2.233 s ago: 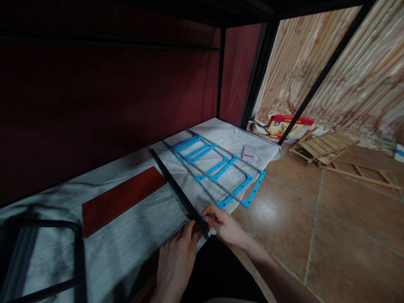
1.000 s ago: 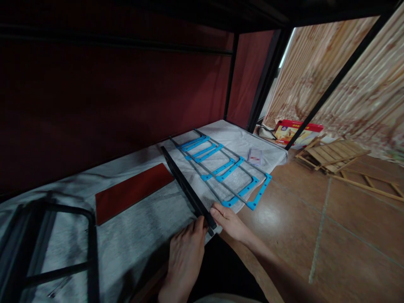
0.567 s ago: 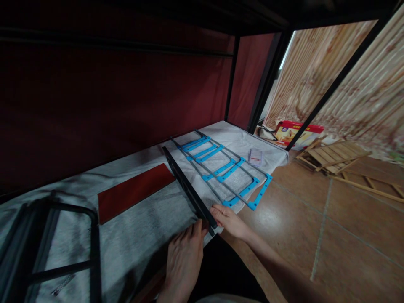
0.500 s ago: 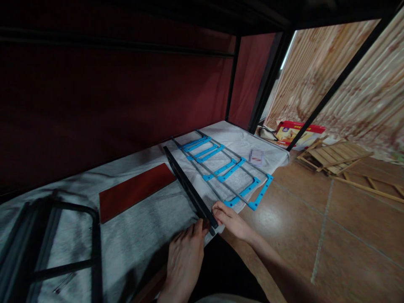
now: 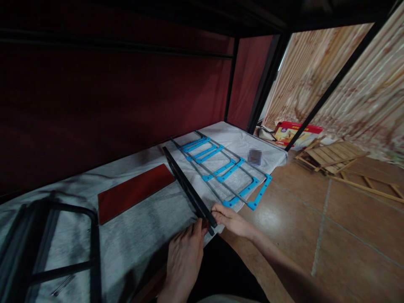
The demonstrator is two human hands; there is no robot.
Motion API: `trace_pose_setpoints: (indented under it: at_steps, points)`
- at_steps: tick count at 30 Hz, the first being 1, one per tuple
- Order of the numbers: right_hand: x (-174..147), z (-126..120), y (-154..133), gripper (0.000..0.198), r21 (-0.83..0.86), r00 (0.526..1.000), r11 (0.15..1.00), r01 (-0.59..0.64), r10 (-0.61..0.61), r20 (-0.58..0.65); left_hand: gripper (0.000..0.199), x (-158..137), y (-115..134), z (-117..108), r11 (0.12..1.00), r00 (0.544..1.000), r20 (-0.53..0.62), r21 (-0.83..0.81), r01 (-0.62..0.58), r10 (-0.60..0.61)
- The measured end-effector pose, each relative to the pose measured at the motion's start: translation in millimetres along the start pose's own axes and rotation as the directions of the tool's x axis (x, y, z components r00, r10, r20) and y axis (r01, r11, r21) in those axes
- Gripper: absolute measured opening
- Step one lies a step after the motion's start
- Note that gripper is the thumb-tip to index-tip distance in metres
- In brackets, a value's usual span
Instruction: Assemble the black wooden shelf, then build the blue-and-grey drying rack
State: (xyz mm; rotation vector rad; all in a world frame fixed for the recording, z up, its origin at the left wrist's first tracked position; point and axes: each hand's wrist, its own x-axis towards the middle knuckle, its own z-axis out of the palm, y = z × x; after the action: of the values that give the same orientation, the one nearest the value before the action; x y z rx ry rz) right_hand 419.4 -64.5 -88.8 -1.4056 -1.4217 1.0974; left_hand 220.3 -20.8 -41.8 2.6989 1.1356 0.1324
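Note:
A long, narrow black bar (image 5: 190, 191), seemingly a metal frame seen edge-on, lies across the light grey cloth, its near end close to my body. At that near end, my left hand (image 5: 186, 254) is closed on the bar's left side, with fingertips partly hidden behind the thumb. Against the opposite side, my right hand (image 5: 229, 219) pinches the same bar; whatever may be between those fingers is hidden. Left of the bar rests a flat reddish-brown board (image 5: 135, 191). To its right are thin grey frames with blue corner pieces (image 5: 233, 170).
More black tubular frames (image 5: 91, 248) lie at the lower left, beside small metal parts (image 5: 63, 285). The grey cloth (image 5: 132, 240) covers the raised surface. Dark posts (image 5: 232, 80) and rails surround it. Wooden slatted pieces (image 5: 334, 158) and a red-yellow box (image 5: 296, 134) sit on the tiled floor.

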Motion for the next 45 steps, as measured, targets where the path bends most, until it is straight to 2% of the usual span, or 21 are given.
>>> trace_pose_setpoints:
  at_steps: [6,11,13,21,26,32,35,38,40,45]
  points:
    - [12.6,-1.4,7.5,0.034,-0.005,0.998,1.000,0.026,-0.026,0.054,0.032,1.6,-1.2,-3.1,1.000,1.000,0.012,-0.016,0.004,-0.004]
    - [15.1,-4.4,2.0,0.031,-0.111,0.996,0.991,0.073,-0.067,0.050,0.031,4.4,-1.3,-4.9,0.999,0.999,0.006,-0.018,0.032,-0.032]
    - [15.8,-6.3,1.1,0.033,-0.100,0.996,0.993,0.070,-0.063,0.070,0.030,4.7,-1.0,-5.8,0.999,0.999,0.023,-0.030,0.032,-0.031]
    - [18.4,-1.7,-0.9,0.040,0.040,0.996,0.998,-0.048,0.044,0.081,0.027,-1.3,0.8,-4.3,0.997,0.999,0.011,-0.073,0.031,-0.030]
    - [8.1,-2.6,-4.2,0.035,-0.031,1.000,0.999,-0.030,0.030,0.003,0.025,-3.6,1.1,0.2,0.997,1.000,-0.016,-0.074,0.013,-0.014]
    - [11.4,-7.2,3.4,0.041,-0.111,0.996,0.993,-0.040,0.048,0.070,0.022,-4.1,1.5,6.8,0.999,0.999,-0.027,0.030,-0.040,0.041]
    - [16.7,-3.7,5.1,0.045,-0.054,0.995,0.995,-0.089,0.091,0.038,0.017,-4.8,2.9,7.5,0.996,0.998,-0.026,0.071,-0.057,0.059]
    - [18.4,1.5,3.7,0.047,0.032,0.982,0.982,-0.187,0.187,-0.008,0.014,-6.3,4.3,5.9,0.989,0.993,-0.057,0.120,-0.092,0.099]
    - [15.7,2.3,2.1,0.047,0.009,0.976,0.977,-0.215,0.215,-0.022,0.014,-7.6,4.6,3.6,0.984,0.989,-0.074,0.137,-0.115,0.126]
    - [2.3,-7.8,3.6,0.034,-0.162,0.995,0.981,-0.102,0.097,-0.038,0.017,-11.8,4.5,0.0,0.976,0.982,-0.094,0.165,-0.145,0.162]
